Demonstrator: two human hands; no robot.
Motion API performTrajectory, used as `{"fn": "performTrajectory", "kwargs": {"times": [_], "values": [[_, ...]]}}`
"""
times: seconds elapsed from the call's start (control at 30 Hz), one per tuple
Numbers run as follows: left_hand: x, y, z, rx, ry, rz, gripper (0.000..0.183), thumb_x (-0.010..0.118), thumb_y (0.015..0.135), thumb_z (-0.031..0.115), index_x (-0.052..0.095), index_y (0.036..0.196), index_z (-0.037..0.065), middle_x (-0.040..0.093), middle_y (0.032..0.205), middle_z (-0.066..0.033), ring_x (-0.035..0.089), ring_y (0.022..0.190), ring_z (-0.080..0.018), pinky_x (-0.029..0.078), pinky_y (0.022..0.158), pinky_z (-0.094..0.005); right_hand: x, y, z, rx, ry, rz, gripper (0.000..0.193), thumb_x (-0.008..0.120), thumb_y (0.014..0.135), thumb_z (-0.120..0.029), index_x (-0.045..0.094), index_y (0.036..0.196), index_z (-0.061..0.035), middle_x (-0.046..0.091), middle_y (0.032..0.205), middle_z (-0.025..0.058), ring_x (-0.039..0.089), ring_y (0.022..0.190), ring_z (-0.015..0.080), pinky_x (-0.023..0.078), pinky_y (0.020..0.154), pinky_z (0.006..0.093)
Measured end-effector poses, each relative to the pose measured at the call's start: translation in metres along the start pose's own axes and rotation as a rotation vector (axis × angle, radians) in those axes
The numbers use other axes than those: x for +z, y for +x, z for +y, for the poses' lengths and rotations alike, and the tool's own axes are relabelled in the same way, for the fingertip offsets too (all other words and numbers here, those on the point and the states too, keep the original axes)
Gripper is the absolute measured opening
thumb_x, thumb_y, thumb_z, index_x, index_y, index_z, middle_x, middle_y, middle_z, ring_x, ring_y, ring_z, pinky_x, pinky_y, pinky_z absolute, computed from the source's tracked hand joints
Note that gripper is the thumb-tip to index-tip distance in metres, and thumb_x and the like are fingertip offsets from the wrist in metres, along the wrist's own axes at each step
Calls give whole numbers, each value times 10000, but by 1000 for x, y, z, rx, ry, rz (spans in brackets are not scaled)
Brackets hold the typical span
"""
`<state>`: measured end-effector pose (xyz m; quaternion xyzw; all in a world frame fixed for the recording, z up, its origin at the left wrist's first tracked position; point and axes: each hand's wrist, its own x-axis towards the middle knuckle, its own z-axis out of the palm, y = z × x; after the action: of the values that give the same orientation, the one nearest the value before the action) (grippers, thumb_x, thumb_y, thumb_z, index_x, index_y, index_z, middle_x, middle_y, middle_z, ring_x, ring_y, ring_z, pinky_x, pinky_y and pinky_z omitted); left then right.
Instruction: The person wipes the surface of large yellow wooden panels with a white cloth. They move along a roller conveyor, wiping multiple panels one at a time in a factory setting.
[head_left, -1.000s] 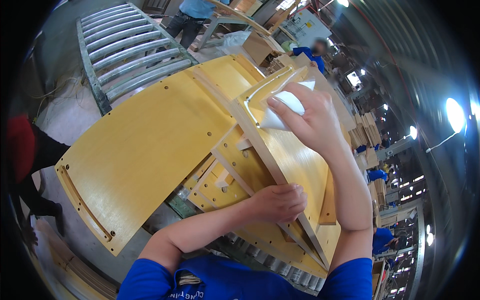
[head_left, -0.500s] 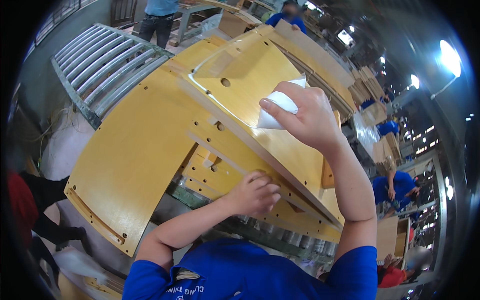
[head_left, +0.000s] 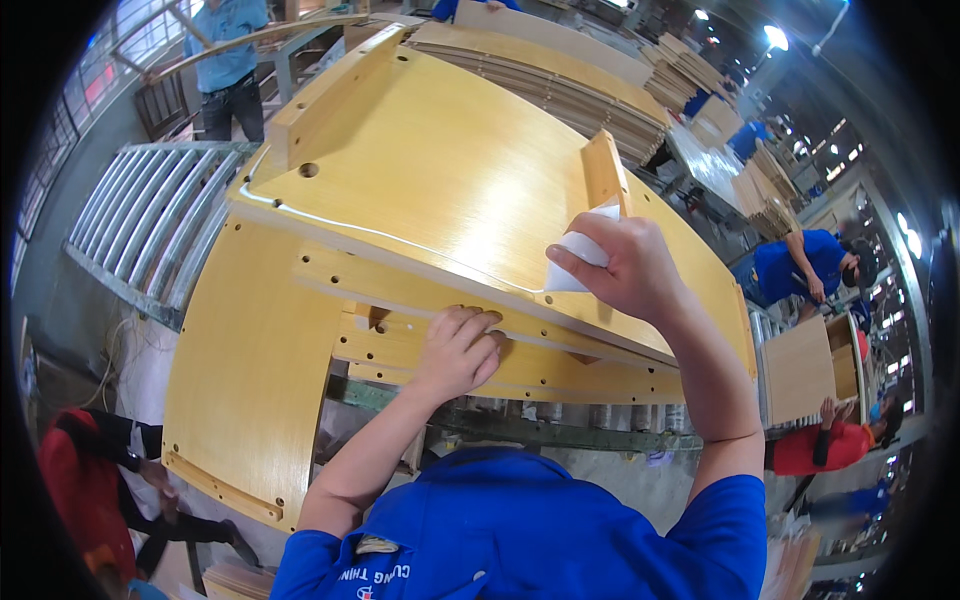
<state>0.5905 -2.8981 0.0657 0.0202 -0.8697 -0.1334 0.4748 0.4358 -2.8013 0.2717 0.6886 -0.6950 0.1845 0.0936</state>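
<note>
My right hand point(head_left: 632, 262) is closed around a white cone-shaped glue bag point(head_left: 573, 264). Its tip touches the yellow wooden panel point(head_left: 450, 160) near the long edge closest to me. From the tip a thin white line of glue point(head_left: 408, 243) runs left along that edge, then bends at the far left corner. My left hand point(head_left: 462, 350) rests on the drilled yellow rails below that edge, its fingers slightly bent and apart, holding nothing. A wooden block point(head_left: 330, 100) stands upright at the panel's left end, and another small upright piece point(head_left: 604, 172) rises behind the glue bag.
A large yellow side panel point(head_left: 245, 350) extends left and toward me. Metal rollers point(head_left: 150, 220) lie at the left; a green conveyor frame point(head_left: 560, 435) runs beneath the work. Stacked boards point(head_left: 540, 75) stand behind. Co-workers are around, including a person in red point(head_left: 85, 480) at lower left.
My right hand and the glue bag have moved right along the panel edge, lengthening the white line. My left hand, blurred and curled before, now rests on the rails. The view has shifted.
</note>
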Motion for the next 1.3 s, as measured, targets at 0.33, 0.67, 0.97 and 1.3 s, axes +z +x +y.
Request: {"fn": "performTrajectory", "kwargs": {"times": [0.33, 0.67, 0.97, 1.3], "values": [[0, 4, 4, 1, -10, 12, 161, 642, 686, 117, 613, 845, 105, 602, 1027, -26, 521, 949, -242, 431, 832, -400, 11, -26, 13, -1, 49, 158, 311, 663, 808, -307, 531, 654, -72, 518, 548, 101, 533, 484, 304, 423, 458, 378], [3, 5, 7, -36, 7, 22, 134, 643, 683, 98, 623, 815, 106, 615, 1000, -24, 528, 934, -243, 401, 846, -394, 2, -68, 28, 81, -4, 163, 155, 700, 771, -212, 640, 750, -71, 622, 645, 88, 613, 562, 264, 471, 519, 330], [4, 9, 16, -66, 58, 1, 122, 634, 704, 85, 610, 823, 91, 620, 1002, -27, 523, 944, -257, 391, 859, -396, -10, -143, 72, 282, -1, 214, 250, 675, 801, -284, 585, 701, -73, 582, 588, 107, 589, 534, 289, 461, 491, 363], [5, 13, 26, -185, 94, -28, 102, 597, 757, 70, 618, 857, 62, 619, 961, -52, 498, 953, -268, 369, 871, -393, -24, -225, 113, 504, -91, 271, 247, 678, 802, -289, 603, 724, -66, 595, 609, 122, 597, 558, 300, 466, 514, 365]]}}
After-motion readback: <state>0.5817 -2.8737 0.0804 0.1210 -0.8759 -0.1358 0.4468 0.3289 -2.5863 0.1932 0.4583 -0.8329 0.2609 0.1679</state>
